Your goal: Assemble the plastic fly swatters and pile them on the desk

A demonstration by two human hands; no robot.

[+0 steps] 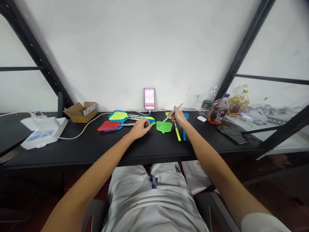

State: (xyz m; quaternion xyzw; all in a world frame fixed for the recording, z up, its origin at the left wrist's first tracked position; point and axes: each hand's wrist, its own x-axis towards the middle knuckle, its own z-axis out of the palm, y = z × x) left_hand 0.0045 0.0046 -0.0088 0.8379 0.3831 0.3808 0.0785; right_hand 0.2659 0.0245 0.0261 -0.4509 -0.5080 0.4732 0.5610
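Note:
My left hand (pixel 141 128) is closed on a green fly-swatter handle (pixel 150 124) above the black table. My right hand (pixel 178 116) grips a thin metal rod (pixel 168 116), slanted, its lower end by a loose green swatter head (pixel 164 126) with a perforated face. Under my right hand lie a yellow-green handle (pixel 178 133) and a blue handle (pixel 184 134), with a blue swatter head (pixel 185 116) partly hidden behind it. Left of my left hand are several fly swatters, among them a red one (pixel 109 126) and a yellow-green one (pixel 118 115).
A phone (pixel 149 98) leans on the wall. Further left stand an open cardboard box (pixel 83 112) and a white device (pixel 44 130) with a cable. To the right are drink bottles (pixel 218 109), a white earbud case (pixel 201 119) and a dark phone (pixel 231 134).

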